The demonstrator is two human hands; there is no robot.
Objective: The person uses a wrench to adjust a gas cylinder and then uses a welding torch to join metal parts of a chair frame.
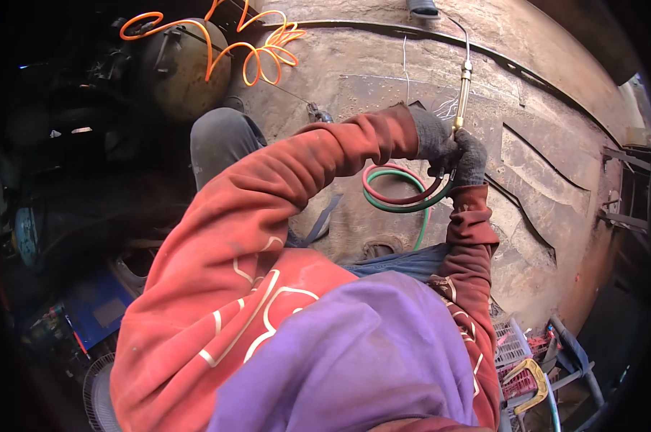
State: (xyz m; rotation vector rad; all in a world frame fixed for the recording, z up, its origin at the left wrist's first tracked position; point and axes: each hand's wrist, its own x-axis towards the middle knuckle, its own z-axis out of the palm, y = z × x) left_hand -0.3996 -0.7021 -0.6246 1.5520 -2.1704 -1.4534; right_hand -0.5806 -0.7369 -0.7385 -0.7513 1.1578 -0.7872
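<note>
A gas torch (464, 93) with a brass body and a thin bent metal tube points away from me. My right hand (472, 157), in a grey knit glove, is wrapped around its handle end. My left hand (433, 135), gloved in grey too, reaches across and closes on the torch's base by the fittings; its fingertips are partly hidden. A red hose (390, 199) and a green hose (410, 209) loop down from the handle below my hands. The tube's far end lies close to a dark, rounded object (423, 7) at the top edge.
An orange coiled hose (257, 61) hangs by a rounded tank (189, 72) at upper left. Worn metal sheets (545, 165) with raised edges cover the ground. Plastic baskets (513, 349) and a yellowish C-shaped frame (534, 385) sit at lower right. A blue panel (95, 306) lies at left.
</note>
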